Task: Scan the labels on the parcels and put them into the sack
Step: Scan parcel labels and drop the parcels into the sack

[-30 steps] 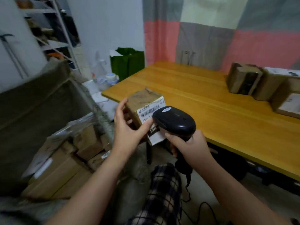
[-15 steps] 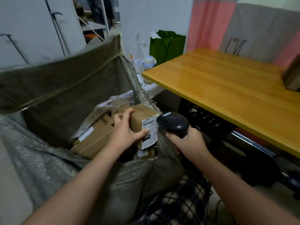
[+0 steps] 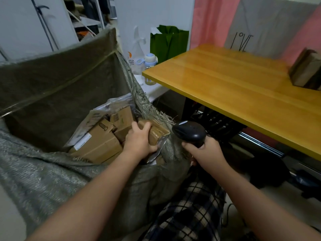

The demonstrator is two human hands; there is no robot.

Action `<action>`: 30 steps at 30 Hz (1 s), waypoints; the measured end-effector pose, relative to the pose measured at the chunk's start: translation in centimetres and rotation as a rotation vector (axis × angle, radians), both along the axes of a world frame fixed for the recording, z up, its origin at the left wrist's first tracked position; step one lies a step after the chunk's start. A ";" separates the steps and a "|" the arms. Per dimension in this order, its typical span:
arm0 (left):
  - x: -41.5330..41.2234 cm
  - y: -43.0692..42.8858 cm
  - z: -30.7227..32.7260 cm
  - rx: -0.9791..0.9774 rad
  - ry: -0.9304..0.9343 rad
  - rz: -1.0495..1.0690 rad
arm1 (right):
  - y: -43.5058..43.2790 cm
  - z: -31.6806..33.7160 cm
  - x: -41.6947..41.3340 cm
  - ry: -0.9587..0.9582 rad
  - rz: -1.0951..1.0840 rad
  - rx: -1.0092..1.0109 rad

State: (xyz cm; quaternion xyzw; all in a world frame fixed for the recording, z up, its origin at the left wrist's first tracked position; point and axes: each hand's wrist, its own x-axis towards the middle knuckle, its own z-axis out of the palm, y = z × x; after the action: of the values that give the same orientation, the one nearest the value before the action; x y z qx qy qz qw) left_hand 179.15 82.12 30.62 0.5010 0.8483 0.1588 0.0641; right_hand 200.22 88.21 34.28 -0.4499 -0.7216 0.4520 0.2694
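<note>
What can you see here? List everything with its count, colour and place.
sack: one, grey-green, left, open
boxes: at least three, brown, inside sack
parcel: one, brown, at sack's right rim
scanner: one, black, right of parcel
table: one, yellow, right
carton: one, brown, table's far right edge
bag: one, green, beyond table's corner
bottle: one, white and blue, beside bag
trousers: one pair, checked, bottom centre
left hand: grips parcel
right hand: grips scanner

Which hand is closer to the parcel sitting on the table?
Right. The right hand holds the scanner beside the table, nearer the parcel; the left hand grips a box farther off, over the sack.
</note>
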 end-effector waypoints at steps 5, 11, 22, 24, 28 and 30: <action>0.3 -0.7 1.7 -0.102 0.182 -0.018 | 0.5 0.1 0.8 0.002 -0.031 -0.019; 0.1 0.1 0.2 -0.321 0.269 -0.117 | 1.5 0.3 1.9 0.054 -0.053 -0.030; 4.4 2.7 3.8 0.071 0.290 -0.240 | 2.7 0.9 5.0 0.085 -0.145 -0.025; 6.4 4.7 6.0 0.146 0.296 -0.300 | 3.8 2.3 6.2 0.092 -0.195 0.006; 11.3 9.7 9.8 0.256 0.301 -0.428 | 6.0 5.6 10.5 0.156 -0.295 0.072; 14.1 12.4 11.2 0.287 0.286 -0.504 | 7.0 6.8 13.5 0.164 -0.367 0.095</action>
State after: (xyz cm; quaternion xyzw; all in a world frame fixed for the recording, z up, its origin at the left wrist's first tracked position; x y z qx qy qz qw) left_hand 193.21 94.52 41.78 0.7163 0.6671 0.1839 -0.0898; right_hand 213.68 95.25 41.06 -0.5221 -0.6238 0.3960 0.4260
